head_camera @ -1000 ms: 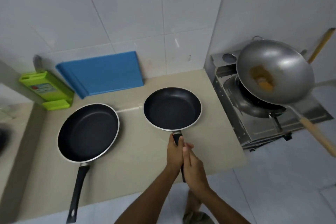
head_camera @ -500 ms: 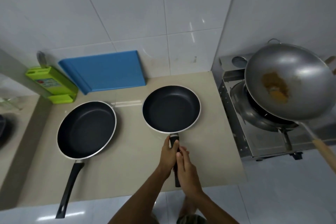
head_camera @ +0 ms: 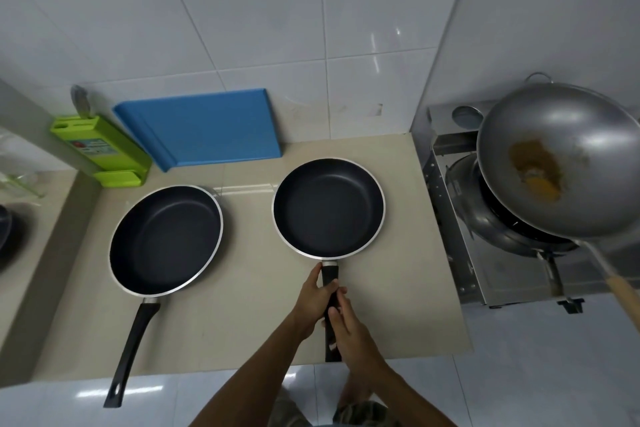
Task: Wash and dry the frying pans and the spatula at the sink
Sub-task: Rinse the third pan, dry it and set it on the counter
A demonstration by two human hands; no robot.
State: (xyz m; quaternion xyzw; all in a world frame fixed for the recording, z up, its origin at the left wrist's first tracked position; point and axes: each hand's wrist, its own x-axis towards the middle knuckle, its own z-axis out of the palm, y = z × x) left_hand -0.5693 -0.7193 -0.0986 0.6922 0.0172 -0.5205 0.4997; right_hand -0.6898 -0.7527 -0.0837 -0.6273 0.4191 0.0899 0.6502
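Note:
Two black non-stick frying pans rest on the beige counter [head_camera: 242, 305]. The smaller pan [head_camera: 329, 208] sits at the centre, its black handle pointing toward me. My left hand [head_camera: 313, 302] is wrapped around the upper part of that handle, and my right hand [head_camera: 349, 333] lies over the lower part, fingers closed against it. The larger pan [head_camera: 166, 239] lies to the left, untouched, with its long handle [head_camera: 130, 354] reaching past the counter's front edge. No spatula is in view.
A blue cutting board [head_camera: 204, 128] leans on the tiled wall behind the pans, beside a green knife block [head_camera: 100, 152]. At the right, a steel wok [head_camera: 561, 163] with yellow-brown residue tilts over a gas stove [head_camera: 485, 274]. A dark sink edge [head_camera: 5, 229] shows far left.
The view has shifted slightly and the wok appears further right. Both hands stay on the smaller pan's handle; the pans have not visibly moved on the counter.

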